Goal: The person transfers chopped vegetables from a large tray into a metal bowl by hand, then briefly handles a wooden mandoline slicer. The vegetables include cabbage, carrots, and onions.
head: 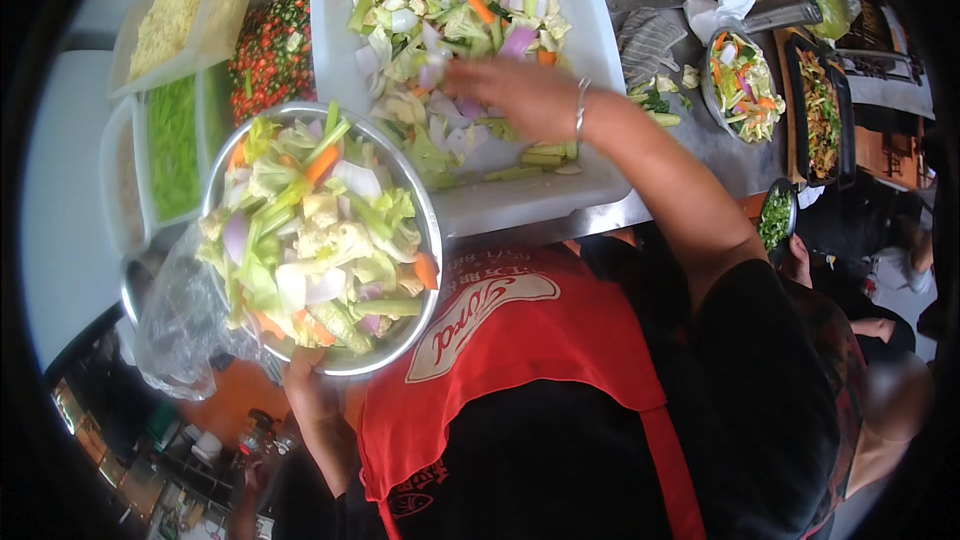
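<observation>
A round metal bowl (433, 240) heaped with cut vegetables tilts in front of me: cauliflower, celery, carrot, cabbage and purple onion pieces. My left hand (304, 371) grips the bowl near its rim, the thumb showing and the other fingers hidden beneath. Beyond it stands a large white plastic tub (525, 208) holding the same mixed vegetables (465, 7). My right hand (499, 86), with a bracelet at the wrist, reaches over these vegetables. It is blurred by motion, and whether its fingers hold any pieces cannot be made out.
Left of the tub are chopped red and green chillies (274, 52), a container of minced pale food (169, 22) and one of sliced greens (172, 146). On the right, a vegetable-filled pan (742, 86) and a grey cloth (649, 45) lie on the metal counter. A person holds a dish of chopped greens (775, 221).
</observation>
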`<state>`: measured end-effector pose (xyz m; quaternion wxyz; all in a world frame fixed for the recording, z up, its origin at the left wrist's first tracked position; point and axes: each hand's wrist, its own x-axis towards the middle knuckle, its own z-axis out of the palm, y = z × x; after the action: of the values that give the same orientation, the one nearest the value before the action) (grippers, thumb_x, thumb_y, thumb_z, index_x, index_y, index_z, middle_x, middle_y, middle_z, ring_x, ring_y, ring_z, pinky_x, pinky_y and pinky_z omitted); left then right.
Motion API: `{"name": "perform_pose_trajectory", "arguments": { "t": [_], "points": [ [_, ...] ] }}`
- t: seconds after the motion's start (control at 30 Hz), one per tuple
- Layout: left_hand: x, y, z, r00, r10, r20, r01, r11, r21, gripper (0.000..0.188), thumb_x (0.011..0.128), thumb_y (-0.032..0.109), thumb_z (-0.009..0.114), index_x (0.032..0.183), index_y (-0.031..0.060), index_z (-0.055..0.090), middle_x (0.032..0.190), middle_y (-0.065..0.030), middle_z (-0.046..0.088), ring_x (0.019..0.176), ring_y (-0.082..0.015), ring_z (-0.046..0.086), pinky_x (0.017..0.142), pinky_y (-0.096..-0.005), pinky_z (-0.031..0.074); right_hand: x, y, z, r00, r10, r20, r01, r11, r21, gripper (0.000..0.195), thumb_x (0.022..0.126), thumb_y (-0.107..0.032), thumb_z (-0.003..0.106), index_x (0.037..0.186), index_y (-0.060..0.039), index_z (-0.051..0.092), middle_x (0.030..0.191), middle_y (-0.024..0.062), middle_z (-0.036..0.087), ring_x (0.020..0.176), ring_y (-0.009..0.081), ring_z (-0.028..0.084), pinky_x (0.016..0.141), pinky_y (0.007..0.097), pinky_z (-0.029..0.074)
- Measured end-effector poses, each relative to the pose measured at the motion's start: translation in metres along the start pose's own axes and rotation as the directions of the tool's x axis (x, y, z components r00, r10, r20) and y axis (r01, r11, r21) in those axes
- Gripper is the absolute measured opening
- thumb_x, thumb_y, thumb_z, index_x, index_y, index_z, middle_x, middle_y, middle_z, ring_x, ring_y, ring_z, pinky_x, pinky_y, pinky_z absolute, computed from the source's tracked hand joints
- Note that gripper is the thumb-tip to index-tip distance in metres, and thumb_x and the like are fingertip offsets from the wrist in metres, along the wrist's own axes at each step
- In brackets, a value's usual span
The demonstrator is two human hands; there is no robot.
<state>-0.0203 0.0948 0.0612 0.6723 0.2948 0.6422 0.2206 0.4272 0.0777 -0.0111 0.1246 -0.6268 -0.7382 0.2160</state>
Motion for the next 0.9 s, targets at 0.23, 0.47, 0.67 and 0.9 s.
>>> {"name": "perform_pose_trajectory", "arguments": {
  "t": [0.23,0.47,0.67,0.9],
  "points": [
    [0.011,-0.01,-0.013,0.997,0.069,0.037,-0.068,0.997,-0.032,0.056,0.079,0.01,0.056,0.133,-0.0037,0.051,0.123,-0.0122,0.063,0.113,-0.0258,0.062,0.099,-0.0398,0.049,-0.024,-0.013,-0.054,0.77,0.303,0.562,-0.104,0.928,-0.358,0.023,0.085,-0.009,0.055,0.097,-0.0122,0.075,0.091,0.0071,0.074,0.086,0.0334,0.07,0.079,0.0439,0.054],
    [0.018,-0.019,-0.026,0.997,0.073,0.012,-0.072,0.995,-0.07,0.057,0.079,0.01,0.058,0.134,-0.0038,0.051,0.125,-0.0119,0.063,0.113,-0.0265,0.062,0.1,-0.041,0.048,-0.051,-0.01,-0.001,0.994,0.062,0.085,-0.052,0.992,-0.118,0.025,0.081,-0.007,0.059,0.097,-0.0137,0.076,0.093,0.0084,0.075,0.089,0.0362,0.07,0.078,0.0442,0.056],
    [0.014,-0.01,-0.021,0.999,0.023,-0.027,-0.023,0.999,0.032,0.057,0.079,0.01,0.058,0.134,-0.0041,0.051,0.125,-0.0117,0.063,0.113,-0.0272,0.062,0.102,-0.0413,0.047,-0.041,0.01,-0.028,0.974,0.225,0.025,-0.225,0.974,-0.031,0.027,0.083,-0.005,0.058,0.103,-0.0141,0.073,0.091,0.0091,0.071,0.089,0.0348,0.068,0.078,0.045,0.053],
    [0.016,-0.015,-0.019,0.998,0.06,-0.023,-0.061,0.998,-0.015,0.058,0.078,0.012,0.059,0.133,-0.0052,0.052,0.12,-0.012,0.065,0.11,-0.0274,0.063,0.102,-0.0413,0.048,-0.049,-0.009,0.003,0.825,0.186,0.534,-0.135,0.982,-0.133,0.031,0.08,-0.007,0.063,0.108,-0.0133,0.073,0.089,0.0139,0.071,0.087,0.0368,0.068,0.078,0.0477,0.053]
  ]
}}
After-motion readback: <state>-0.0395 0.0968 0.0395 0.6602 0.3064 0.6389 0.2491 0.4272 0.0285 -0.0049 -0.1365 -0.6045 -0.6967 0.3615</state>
